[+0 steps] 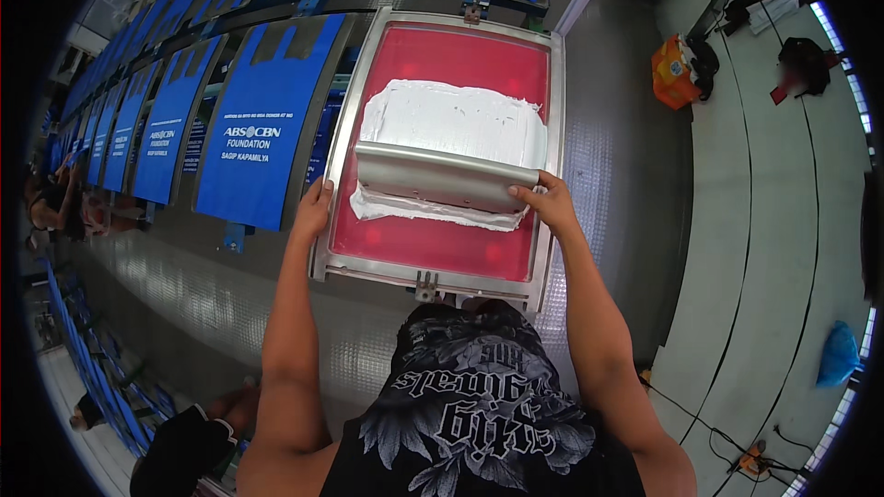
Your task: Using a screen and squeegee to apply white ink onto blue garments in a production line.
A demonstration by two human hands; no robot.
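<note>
In front of me is a screen-printing frame with silver metal sides and a red mesh. A thick layer of white ink covers the middle of the mesh. A wide grey metal squeegee lies across the ink, its blade edge hidden in it. My right hand is closed on the squeegee's right end, thumb on the near face. Along the frame's left side, my left hand is closed round the metal edge. What lies under the mesh is hidden.
Blue printed bag panels lie on boards in rows to the left. Co-workers are at the far left, and a person in black is at lower left. On the right are an orange bag, a blue plastic bag and cables.
</note>
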